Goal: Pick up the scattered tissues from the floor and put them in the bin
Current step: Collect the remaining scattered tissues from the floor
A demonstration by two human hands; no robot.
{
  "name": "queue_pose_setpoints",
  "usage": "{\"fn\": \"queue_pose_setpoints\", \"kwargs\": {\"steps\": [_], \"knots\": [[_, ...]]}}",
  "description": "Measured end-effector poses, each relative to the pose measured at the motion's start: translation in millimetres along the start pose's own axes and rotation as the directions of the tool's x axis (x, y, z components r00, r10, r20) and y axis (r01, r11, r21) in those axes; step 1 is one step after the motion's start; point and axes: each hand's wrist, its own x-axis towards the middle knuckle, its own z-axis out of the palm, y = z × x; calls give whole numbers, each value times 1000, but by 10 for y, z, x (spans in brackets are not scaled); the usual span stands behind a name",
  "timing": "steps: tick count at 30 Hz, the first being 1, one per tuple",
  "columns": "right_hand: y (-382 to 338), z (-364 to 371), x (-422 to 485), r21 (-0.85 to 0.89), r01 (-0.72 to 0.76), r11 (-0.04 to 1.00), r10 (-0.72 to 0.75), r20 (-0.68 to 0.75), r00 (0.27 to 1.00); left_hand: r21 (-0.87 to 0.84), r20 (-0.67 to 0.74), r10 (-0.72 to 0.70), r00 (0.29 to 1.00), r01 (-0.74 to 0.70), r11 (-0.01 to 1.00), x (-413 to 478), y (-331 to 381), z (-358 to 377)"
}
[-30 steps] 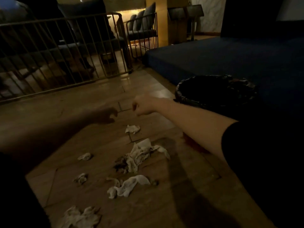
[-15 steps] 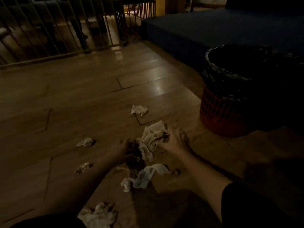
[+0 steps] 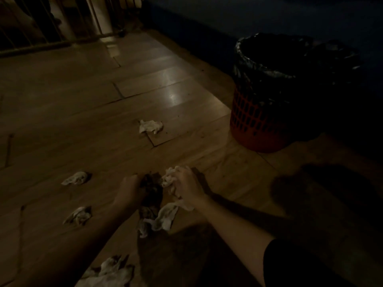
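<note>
Several crumpled white tissues lie on the dim wooden floor. My right hand (image 3: 187, 186) is closed around a white tissue wad (image 3: 170, 177) from the middle pile. My left hand (image 3: 129, 190) grips a dark, soiled tissue clump (image 3: 152, 190) beside it. More tissues lie just below the hands (image 3: 163, 219), farther ahead (image 3: 150, 126), to the left (image 3: 76, 178) (image 3: 79, 215), and near the bottom edge (image 3: 109, 271). The red mesh bin (image 3: 253, 121) with a black liner stands at the right, beyond my right hand.
A dark blue mattress or platform (image 3: 269, 15) runs behind the bin. A metal railing (image 3: 51, 23) closes off the floor at the far left. Deep shadow covers the floor at the lower right.
Both hands dropped from mid-air to the floor pile and closed on tissues. The camera tilted down and moved closer, so the bin now looks larger.
</note>
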Motion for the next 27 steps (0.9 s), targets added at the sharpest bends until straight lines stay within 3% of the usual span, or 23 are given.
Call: {"fn": "queue_pose_setpoints", "kwargs": {"steps": [3,7,11,15,21,27], "knots": [[163,-302,-49,258,-300,918,319,-38,947,-36,-4,98,995,-98,995,-89,213,-29],[555,-782,-354,437,-378,816,472,-126,872,-121,73,317,946,-307,944,-196,612,75],[1102,-1159,-768,222,-513,829,559,-339,757,22,193,410,891,-422,906,-219,908,317],[1465,-1186,-1087,-97,-660,745,620,-263,739,219,354,379,855,-469,856,-284,983,455],[1166,-780,-1316,-110,-646,755,576,-359,735,94,342,417,842,-472,877,-415,968,462],[770,-769,-1544,17,-559,829,541,-283,792,69,370,383,846,-437,897,-466,824,285]]}}
